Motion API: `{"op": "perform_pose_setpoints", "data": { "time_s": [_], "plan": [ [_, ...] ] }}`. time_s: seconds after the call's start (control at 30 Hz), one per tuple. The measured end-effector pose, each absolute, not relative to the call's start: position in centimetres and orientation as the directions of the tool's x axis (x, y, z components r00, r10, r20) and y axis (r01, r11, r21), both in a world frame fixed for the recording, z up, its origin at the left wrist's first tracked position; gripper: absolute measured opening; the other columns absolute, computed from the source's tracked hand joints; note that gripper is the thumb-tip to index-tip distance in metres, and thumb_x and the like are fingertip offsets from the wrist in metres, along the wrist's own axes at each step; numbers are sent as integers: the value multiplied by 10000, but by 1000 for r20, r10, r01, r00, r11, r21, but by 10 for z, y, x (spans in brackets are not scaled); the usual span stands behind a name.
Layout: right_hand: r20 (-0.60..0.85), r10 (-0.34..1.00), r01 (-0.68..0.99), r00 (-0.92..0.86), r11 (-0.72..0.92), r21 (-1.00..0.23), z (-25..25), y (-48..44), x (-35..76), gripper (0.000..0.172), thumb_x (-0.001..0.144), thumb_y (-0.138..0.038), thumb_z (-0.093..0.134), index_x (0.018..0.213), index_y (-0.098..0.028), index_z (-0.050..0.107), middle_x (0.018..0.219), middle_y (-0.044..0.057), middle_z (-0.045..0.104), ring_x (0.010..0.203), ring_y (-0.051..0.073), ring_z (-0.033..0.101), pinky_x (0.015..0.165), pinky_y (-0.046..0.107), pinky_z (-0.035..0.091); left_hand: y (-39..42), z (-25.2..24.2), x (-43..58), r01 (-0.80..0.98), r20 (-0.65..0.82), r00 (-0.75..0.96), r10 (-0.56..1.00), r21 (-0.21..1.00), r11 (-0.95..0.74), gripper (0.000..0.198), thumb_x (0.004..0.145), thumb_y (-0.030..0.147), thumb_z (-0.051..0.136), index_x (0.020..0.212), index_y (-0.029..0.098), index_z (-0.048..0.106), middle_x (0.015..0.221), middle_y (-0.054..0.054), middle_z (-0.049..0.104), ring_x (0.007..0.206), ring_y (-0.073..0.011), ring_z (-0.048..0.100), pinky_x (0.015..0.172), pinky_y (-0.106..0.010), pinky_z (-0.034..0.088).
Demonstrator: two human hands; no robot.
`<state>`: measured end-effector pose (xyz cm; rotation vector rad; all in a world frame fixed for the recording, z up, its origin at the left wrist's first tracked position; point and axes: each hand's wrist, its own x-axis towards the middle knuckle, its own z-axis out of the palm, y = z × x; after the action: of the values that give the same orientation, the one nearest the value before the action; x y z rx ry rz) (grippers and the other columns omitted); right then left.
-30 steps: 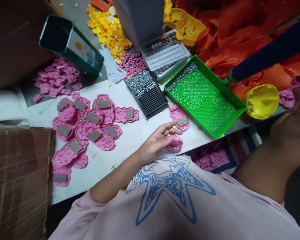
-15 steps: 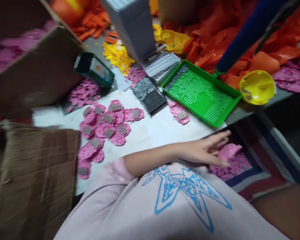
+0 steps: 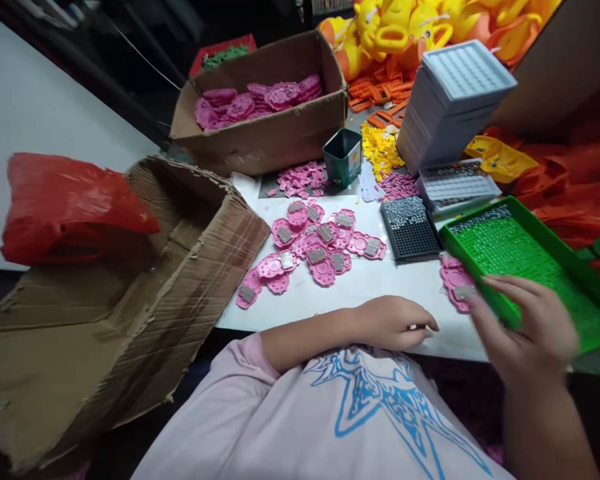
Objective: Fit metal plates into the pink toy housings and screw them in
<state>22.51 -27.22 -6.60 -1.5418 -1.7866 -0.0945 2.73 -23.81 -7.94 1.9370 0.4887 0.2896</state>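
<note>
My left hand [image 3: 393, 323] is low over the front of the white work surface [image 3: 370, 287], palm down. Its fingers curl toward the thumb, and whatever may be in them is hidden. To the right, my right hand [image 3: 535, 320], slightly blurred, has its thumb and fingers apart. It reaches over the near edge of the green tray [image 3: 490, 283], which holds rows of small metal pieces. Close to its fingertips lies a pink plastic piece with a grey metal plate [image 3: 455, 283]; contact is unclear. Several similar pink pieces [image 3: 323, 270] lie piled to the left.
A black perforated tray [image 3: 413, 233] of metal pieces sits beside a tall stack of white trays [image 3: 450, 100]. Behind are a green cup [image 3: 343, 160] and a cardboard box [image 3: 260, 150] of pink parts. At left, an open carton [image 3: 195, 313] and red plastic bag [image 3: 75, 207].
The view has swung left and up. My left hand has come away from the small pink parts by my lap to the white surface. My right hand has come into view by the green tray.
</note>
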Motion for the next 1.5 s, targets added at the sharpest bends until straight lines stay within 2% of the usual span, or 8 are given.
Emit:
{"op": "perform_pose_setpoints", "data": {
  "time_s": [0.2,0.33,0.6,0.9,1.03,1.1,1.33,1.5],
  "plan": [
    [248,869,871,-428,470,-146,-84,-193,153,411,800,-424,590,1146,-204,615,1251,104,597,1230,332,405,1010,509,314,-224,-104,-6,158,-202,922,331,975,156,179,802,225,600,963,193,672,852,-22,681,765,-147,623,720,-256,480],
    [100,878,879,-467,474,-54,-94,-175,131,340,834,-398,546,1119,-223,609,1207,82,634,1278,354,355,1067,591,129,-217,-131,-3,24,-281,912,297,762,647,423,669,451,762,950,154,655,792,-31,669,652,-128,625,643,-269,494],
    [93,875,878,-476,478,-2,-60,-183,157,315,817,-353,561,1105,-230,601,1070,66,671,1091,301,503,1040,547,236,-221,-147,11,-243,-376,817,437,463,852,239,711,290,710,818,111,594,672,-64,658,597,-172,660,655,-322,500],
    [-149,690,669,-708,588,-454,-7,-168,177,543,767,-427,632,1286,-312,523,1267,89,564,1241,264,477,911,354,487,-203,-146,-6,-305,-92,944,316,116,945,916,670,873,325,1054,90,604,711,-123,654,624,-283,664,502,-316,457],
    [-271,506,548,-819,550,-631,4,-121,139,731,704,-507,690,1359,-278,461,1337,104,524,1248,254,497,961,334,481,-204,-155,-4,-244,-19,968,249,144,959,929,743,836,200,1195,99,540,852,-137,656,604,-243,649,476,-298,434],
    [-171,589,544,-790,544,-639,-1,-90,111,564,803,-471,594,1311,-243,505,1295,96,563,1189,215,543,996,330,455,-205,-159,2,-225,23,974,224,135,965,840,787,773,253,1270,129,497,987,-158,649,665,-250,662,517,-312,449],
    [-308,818,862,-487,507,-15,-45,-20,46,349,843,-216,449,1126,-215,654,1140,106,661,991,222,627,825,326,480,-210,-174,20,-264,101,961,257,64,962,702,835,639,346,1228,101,566,1127,-226,619,886,-323,655,820,-478,438],
    [-427,854,907,-299,393,152,-51,-3,95,269,732,-219,575,949,-194,734,911,114,717,781,214,635,669,295,431,-209,-170,19,-290,82,955,285,54,955,641,852,624,337,1173,129,587,1096,-187,639,820,-299,667,822,-486,435]
  ]
}}
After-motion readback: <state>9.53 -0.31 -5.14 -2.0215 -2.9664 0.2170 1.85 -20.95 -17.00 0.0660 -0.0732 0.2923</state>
